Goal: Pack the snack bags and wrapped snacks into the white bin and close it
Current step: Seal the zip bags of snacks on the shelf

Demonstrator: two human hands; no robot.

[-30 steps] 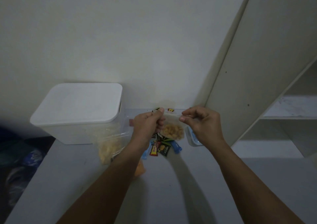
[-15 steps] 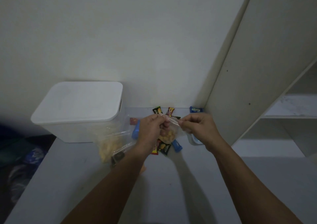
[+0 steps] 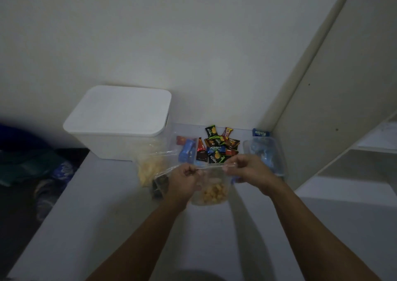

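The person's bare left hand [image 3: 184, 180] and bare right hand [image 3: 247, 170] show no rings or gloves. Behind each hand the wrist carries no watch or band, and both forearms are uncovered, with no sleeve visible.

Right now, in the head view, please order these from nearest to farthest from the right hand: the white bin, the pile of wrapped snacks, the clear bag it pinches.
1. Clear bag, pinched by right hand.
2. Wrapped snacks, just behind.
3. White bin, far left.
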